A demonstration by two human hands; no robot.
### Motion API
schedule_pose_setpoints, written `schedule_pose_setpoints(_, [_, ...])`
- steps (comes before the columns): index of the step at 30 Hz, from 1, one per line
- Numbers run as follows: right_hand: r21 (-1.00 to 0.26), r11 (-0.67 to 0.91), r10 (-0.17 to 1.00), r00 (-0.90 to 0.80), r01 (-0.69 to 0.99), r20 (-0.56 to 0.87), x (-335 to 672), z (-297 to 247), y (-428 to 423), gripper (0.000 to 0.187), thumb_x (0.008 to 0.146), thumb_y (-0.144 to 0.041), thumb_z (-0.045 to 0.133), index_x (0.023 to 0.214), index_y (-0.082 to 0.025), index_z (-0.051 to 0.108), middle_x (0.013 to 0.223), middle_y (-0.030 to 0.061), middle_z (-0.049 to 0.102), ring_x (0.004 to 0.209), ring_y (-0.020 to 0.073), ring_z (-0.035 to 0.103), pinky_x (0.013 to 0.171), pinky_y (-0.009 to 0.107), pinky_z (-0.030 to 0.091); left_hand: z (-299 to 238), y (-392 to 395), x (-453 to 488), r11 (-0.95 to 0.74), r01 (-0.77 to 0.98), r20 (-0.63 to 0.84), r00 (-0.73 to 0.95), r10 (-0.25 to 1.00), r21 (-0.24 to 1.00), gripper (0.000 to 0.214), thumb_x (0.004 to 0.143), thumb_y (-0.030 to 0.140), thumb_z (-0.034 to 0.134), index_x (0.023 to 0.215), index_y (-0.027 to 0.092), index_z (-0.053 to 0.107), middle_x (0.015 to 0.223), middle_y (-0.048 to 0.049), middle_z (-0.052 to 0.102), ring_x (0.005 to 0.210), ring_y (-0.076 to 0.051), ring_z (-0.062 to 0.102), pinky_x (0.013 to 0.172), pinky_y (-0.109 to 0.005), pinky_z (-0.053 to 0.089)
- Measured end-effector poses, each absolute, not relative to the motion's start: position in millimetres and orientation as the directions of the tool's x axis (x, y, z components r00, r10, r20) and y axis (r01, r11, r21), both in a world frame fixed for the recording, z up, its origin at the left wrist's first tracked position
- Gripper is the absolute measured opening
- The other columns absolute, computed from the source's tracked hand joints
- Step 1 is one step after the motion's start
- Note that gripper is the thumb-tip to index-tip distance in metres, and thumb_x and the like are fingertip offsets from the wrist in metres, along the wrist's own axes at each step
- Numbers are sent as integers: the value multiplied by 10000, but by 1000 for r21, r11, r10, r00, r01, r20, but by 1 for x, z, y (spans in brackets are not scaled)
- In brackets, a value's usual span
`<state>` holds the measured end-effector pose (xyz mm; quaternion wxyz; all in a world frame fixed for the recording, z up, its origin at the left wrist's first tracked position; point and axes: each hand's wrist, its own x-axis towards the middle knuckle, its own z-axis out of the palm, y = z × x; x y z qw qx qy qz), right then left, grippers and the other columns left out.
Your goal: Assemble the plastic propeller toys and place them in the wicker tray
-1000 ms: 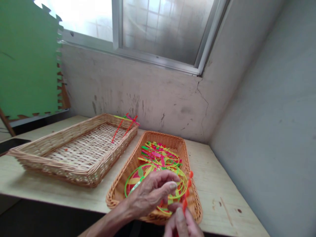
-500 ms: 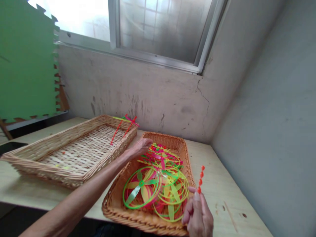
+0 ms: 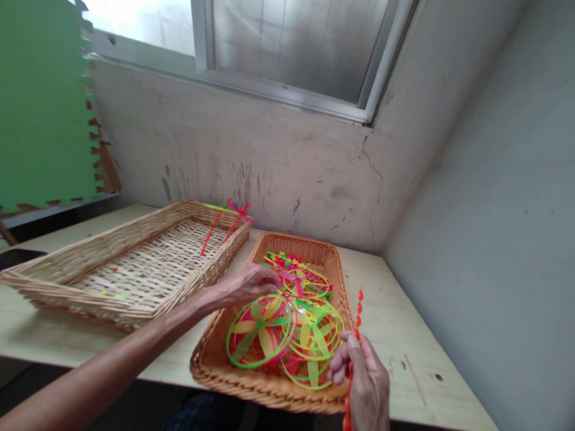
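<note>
My left hand point(image 3: 250, 286) reaches across the wicker basket point(image 3: 215, 353) and curls over the top of a pile of plastic propeller rings. Its fingers lie at the rim of a green ring with yellow blades point(image 3: 260, 331), but I cannot tell whether they grip it. More rings point(image 3: 312, 347) lie beside that one, and small bright plastic pieces point(image 3: 283, 260) sit at the basket's far end. My right hand point(image 3: 366, 380) is just past the basket's right rim, pinching an orange-red beaded plastic stick point(image 3: 358, 317) upright. Its lower end shows below my fingers.
A pale wicker tray point(image 3: 112, 230) stands left of the basket on a light wooden table point(image 3: 417, 353), with thin red and pink sticks point(image 3: 229, 221) across its far corner. A concrete wall and window stand behind, and a green foam mat point(image 3: 45, 102) stands at far left.
My left hand has come back from the basket's far end onto the rings, and the green ring sits slightly higher. The stick now shows on both sides of my right hand's fingers.
</note>
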<state>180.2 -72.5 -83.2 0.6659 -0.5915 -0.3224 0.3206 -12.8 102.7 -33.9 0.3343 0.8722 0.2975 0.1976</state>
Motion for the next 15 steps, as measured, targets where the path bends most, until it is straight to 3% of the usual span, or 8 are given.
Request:
schedule_pose_setpoints(3, [-984,100,818,576,-145,-2,180,-76,-72,373,744,-528,617,814,-171,535,512,-66,551,400,60,463,423,180,421,-29,66,-17,-677,398,38,845,533,619,197,792,328,541,808,160,644,687,4,600,605,-115,499,545,-202,330])
schedule_pose_setpoints(6, [-953,133,818,573,-274,-50,176,-70,-72,387,719,-514,653,845,-163,550,471,-96,499,333,31,389,337,146,360,-31,35,-17,-723,515,-37,825,564,460,129,762,284,580,830,189,635,789,-6,644,695,-148,557,588,-220,350])
schedule_pose_setpoints(9, [-946,160,805,592,-282,-40,170,-73,-71,399,724,-526,644,847,-158,554,445,-110,460,311,13,351,308,119,315,-37,19,-13,-726,612,-101,782,615,314,106,743,267,592,814,194,622,861,-25,666,769,-191,590,624,-250,362])
schedule_pose_setpoints(15, [-961,170,777,630,-220,-7,167,-87,-68,420,734,-561,614,835,-158,553,443,-107,454,321,26,395,321,130,343,-51,14,-8,-693,669,-106,736,669,267,61,734,201,529,737,191,590,799,-14,661,722,-168,569,573,-245,310])
